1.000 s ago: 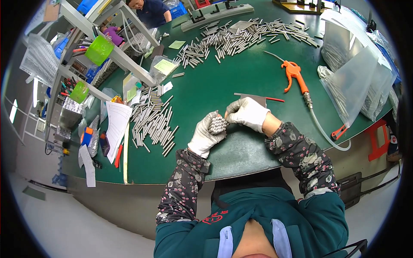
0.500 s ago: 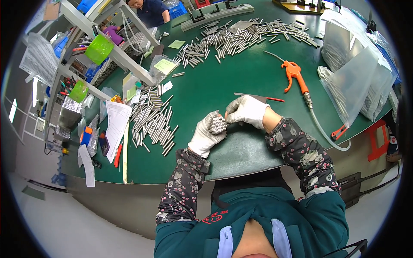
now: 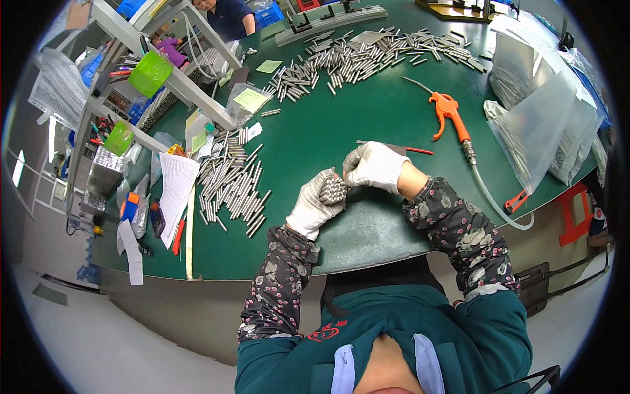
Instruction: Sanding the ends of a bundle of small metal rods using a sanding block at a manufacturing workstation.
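My left hand (image 3: 314, 209), in a white glove, grips a bundle of short metal rods (image 3: 333, 190) held end-up above the green table (image 3: 367, 230). Beside it my right hand (image 3: 373, 166), also gloved, pinches at the top of the bundle with its fingertips. Both hands meet near the table's front edge. A pile of loose metal rods (image 3: 231, 178) lies to the left of my left hand.
A long spread of metal rods (image 3: 367, 56) lies across the far table. An orange air blow gun (image 3: 447, 111) with hose lies to the right, beside clear plastic bags (image 3: 538, 125). A metal shelf rack (image 3: 131, 85) and papers (image 3: 176, 194) stand left. Another person (image 3: 230, 13) works at the far side.
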A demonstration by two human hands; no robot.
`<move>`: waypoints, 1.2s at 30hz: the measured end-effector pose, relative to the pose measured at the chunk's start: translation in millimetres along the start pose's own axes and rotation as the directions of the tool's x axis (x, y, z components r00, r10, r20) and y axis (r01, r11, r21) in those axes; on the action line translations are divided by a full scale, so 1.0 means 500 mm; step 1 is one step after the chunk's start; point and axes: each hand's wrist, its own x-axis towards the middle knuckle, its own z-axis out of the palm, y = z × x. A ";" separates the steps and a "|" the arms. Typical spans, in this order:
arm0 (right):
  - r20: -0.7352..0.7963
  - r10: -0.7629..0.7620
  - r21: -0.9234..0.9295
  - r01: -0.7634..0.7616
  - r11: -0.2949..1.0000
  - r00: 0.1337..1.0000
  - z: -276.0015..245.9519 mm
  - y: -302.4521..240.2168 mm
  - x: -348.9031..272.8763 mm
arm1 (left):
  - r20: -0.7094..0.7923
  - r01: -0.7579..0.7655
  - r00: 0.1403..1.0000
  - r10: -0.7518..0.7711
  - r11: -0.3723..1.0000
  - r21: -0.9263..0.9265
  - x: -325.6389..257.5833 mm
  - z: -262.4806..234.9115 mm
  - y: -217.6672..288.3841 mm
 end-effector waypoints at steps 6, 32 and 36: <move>-0.104 -0.063 -0.052 0.058 0.997 0.993 0.013 0.020 -0.001 | 0.009 0.031 0.999 -0.031 0.999 -0.026 0.001 0.000 0.006; -0.059 0.038 0.136 -0.029 0.990 0.998 0.010 0.026 -0.010 | 0.000 0.059 0.998 -0.059 0.998 -0.035 -0.004 -0.005 -0.005; -0.074 -0.039 0.069 0.044 0.997 0.997 0.010 0.038 -0.010 | -0.002 0.028 1.000 -0.028 1.000 0.010 -0.004 -0.006 -0.005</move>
